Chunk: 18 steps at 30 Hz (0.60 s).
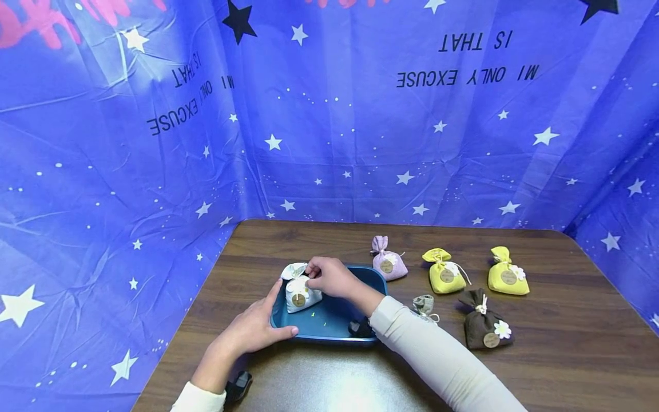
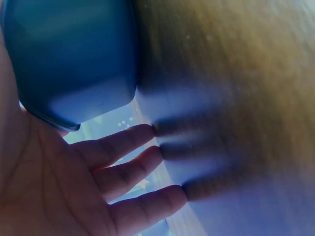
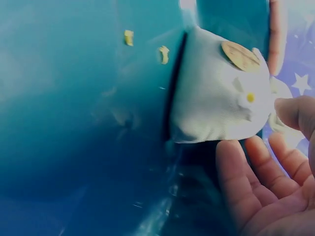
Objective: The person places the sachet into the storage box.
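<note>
A white drawstring sachet (image 1: 304, 294) with a daisy and a round tag sits at the left end of a blue-green plastic bin (image 1: 329, 337). My right hand (image 1: 332, 277) is beside the sachet. In the right wrist view its fingers (image 3: 234, 169) lie loosely spread along the sachet's side, and the thumb is near the tied neck. My left hand (image 1: 259, 323) rests against the bin's left end, thumb at the front rim. Its other fingers (image 2: 147, 209) extend straight outside the bin in the left wrist view.
Right of the bin stand a lilac sachet (image 1: 388, 265), two yellow sachets (image 1: 447, 277) (image 1: 508, 277) and a dark brown sachet (image 1: 484, 329). A grey-green sachet (image 1: 424, 306) is partly hidden by my right sleeve. Small yellow bits (image 3: 164, 55) lie on the bin's floor.
</note>
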{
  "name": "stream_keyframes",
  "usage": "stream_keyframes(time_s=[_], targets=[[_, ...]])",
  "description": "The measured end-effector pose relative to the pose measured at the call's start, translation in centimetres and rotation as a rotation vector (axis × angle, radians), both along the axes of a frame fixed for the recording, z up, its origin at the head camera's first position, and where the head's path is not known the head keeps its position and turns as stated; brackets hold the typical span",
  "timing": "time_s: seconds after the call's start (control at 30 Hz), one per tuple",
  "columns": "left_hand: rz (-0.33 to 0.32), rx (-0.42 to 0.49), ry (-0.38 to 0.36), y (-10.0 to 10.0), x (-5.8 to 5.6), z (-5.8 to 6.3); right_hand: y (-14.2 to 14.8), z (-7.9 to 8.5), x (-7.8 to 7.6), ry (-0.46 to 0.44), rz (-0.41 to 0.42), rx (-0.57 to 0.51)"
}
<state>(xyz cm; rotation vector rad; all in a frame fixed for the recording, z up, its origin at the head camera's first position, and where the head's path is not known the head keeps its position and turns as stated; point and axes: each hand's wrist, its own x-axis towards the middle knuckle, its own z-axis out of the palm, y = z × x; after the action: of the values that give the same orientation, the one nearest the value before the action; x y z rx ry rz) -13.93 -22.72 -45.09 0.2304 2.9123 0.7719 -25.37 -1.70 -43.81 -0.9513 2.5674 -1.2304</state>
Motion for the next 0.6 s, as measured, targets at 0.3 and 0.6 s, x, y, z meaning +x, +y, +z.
stream_keyframes(time_s=[0.3, 0.6], targets=[[-0.013, 0.011, 0.009, 0.1, -0.1, -0.1, 1.4, 1.2, -0.4, -0.282, -0.022, -0.165], [-0.006, -0.008, 0.014, 0.1, 0.0, -0.1, 3.3, 2.2, -0.3, -0.39, -0.047, -0.277]])
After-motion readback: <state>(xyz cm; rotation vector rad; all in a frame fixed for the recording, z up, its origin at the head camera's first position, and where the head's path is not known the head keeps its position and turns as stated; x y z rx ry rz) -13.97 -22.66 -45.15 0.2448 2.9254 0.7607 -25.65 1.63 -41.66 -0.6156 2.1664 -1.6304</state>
